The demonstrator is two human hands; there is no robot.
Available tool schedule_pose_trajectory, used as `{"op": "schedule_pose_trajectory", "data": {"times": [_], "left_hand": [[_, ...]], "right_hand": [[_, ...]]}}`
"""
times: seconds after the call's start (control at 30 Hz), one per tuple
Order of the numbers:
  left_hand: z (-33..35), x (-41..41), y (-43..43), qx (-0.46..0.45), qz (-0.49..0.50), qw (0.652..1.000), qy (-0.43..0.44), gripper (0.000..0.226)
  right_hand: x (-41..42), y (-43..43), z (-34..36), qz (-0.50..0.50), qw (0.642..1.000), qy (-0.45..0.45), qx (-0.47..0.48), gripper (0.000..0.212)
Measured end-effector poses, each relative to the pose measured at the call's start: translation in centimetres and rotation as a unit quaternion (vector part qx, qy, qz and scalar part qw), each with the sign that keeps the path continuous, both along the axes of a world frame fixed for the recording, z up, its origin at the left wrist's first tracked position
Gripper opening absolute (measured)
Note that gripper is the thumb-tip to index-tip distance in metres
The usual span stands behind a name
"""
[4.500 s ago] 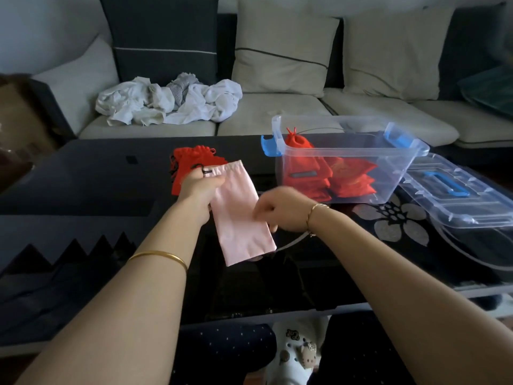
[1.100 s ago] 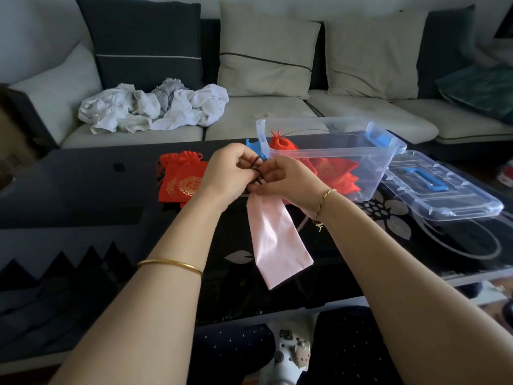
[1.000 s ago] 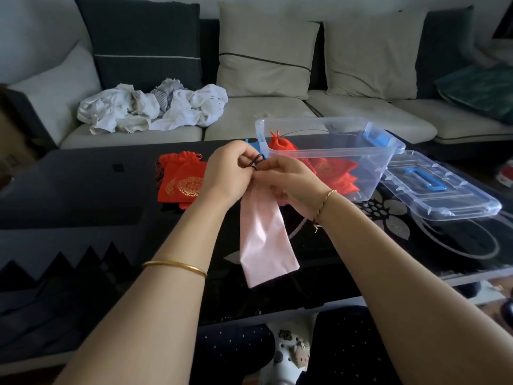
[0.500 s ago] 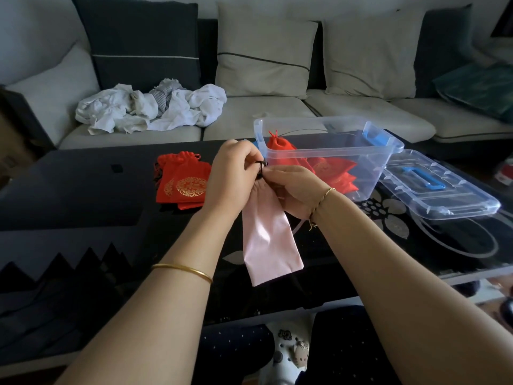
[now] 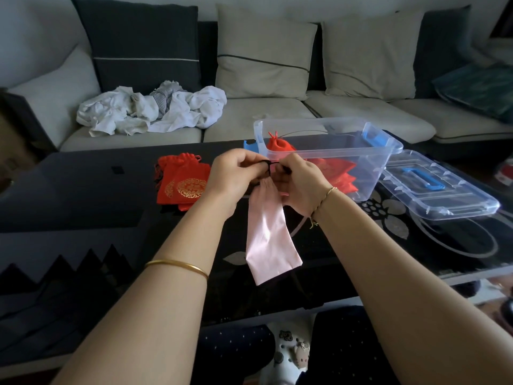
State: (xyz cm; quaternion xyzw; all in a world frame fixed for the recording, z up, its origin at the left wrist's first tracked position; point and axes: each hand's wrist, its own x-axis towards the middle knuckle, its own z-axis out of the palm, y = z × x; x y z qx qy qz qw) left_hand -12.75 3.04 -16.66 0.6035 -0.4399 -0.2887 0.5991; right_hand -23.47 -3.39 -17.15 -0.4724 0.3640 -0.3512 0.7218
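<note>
A pink fabric pouch (image 5: 268, 234) hangs from both hands above the black glass table (image 5: 83, 190). My left hand (image 5: 236, 176) and my right hand (image 5: 301, 182) meet at its gathered top, and each pinches the black drawstring (image 5: 270, 163) stretched between them. The pouch's mouth is hidden behind my fingers. A pile of red pouches with gold print (image 5: 181, 182) lies on the table to the left of my hands. Behind my right hand stands a clear plastic box (image 5: 369, 145) with more red pouches (image 5: 280, 147) inside.
The box's clear lid (image 5: 438, 187) with a blue handle lies on the table to the right. A sofa (image 5: 249, 126) with cushions runs along the far side, with crumpled white clothes (image 5: 150, 109) on its left seat. The table's near edge is just before my knees.
The pouch was lifted off the table and now hangs by its top. My hands came together at the drawstring, and over the last half second they drew slightly apart, stretching the cord.
</note>
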Motion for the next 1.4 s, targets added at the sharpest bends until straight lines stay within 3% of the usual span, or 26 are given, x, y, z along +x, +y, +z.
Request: {"op": "schedule_pose_trajectory", "data": {"times": [0.13, 0.23, 0.37, 0.5, 0.63, 0.73, 0.87, 1.0, 1.17, 1.3, 1.4], "left_hand": [[0.3, 0.7, 0.0, 0.021, 0.037, 0.988, 0.151, 0.012], [0.6, 1.4, 0.1, 0.035, 0.066, 0.974, 0.213, 0.011], [0.6, 1.8, 0.3, 0.073, 0.055, 0.963, 0.254, 0.016], [0.8, 1.8, 0.1, 0.045, 0.057, 0.952, 0.296, 0.014], [1.0, 0.9, 0.5, -0.027, 0.003, 0.948, 0.316, 0.019], [1.2, 1.2, 0.9, -0.03, -0.024, 0.96, 0.279, 0.018], [1.0, 1.6, 1.0, 0.037, -0.003, 0.997, 0.065, 0.014], [0.8, 1.3, 0.8, 0.115, -0.048, 0.991, -0.053, 0.016], [0.9, 0.7, 0.8, 0.144, -0.115, 0.977, -0.102, 0.018], [0.9, 0.2, 0.8, 0.151, -0.113, 0.977, -0.096, 0.02], [0.8, 0.2, 0.7, 0.157, -0.076, 0.983, -0.063, 0.022]], "right_hand": [[-0.1, 0.2, 0.2, -0.039, 0.999, 0.002, -0.01, 0.032], [-0.4, -0.2, 0.4, -0.088, 0.992, -0.085, 0.022, 0.031], [-0.8, -0.3, 0.5, -0.043, 0.981, -0.181, 0.055, 0.03], [-0.5, -0.4, 0.1, -0.06, 0.988, -0.139, 0.032, 0.023], [-0.6, -0.5, -0.9, -0.081, 0.996, -0.029, -0.031, 0.027], [-0.6, -0.4, -0.9, -0.086, 0.994, 0.008, -0.069, 0.027], [-1.1, -0.4, 0.0, -0.09, 0.993, -0.022, -0.071, 0.026], [-0.9, 0.2, 1.0, -0.083, 0.99, -0.028, -0.109, 0.029], [-0.4, 0.2, 0.8, -0.055, 0.981, 0.024, -0.184, 0.028], [-0.4, 0.5, 1.0, -0.034, 0.969, 0.084, -0.228, 0.026], [-0.6, 0.5, 1.0, -0.004, 0.948, 0.202, -0.247, 0.028]]}}
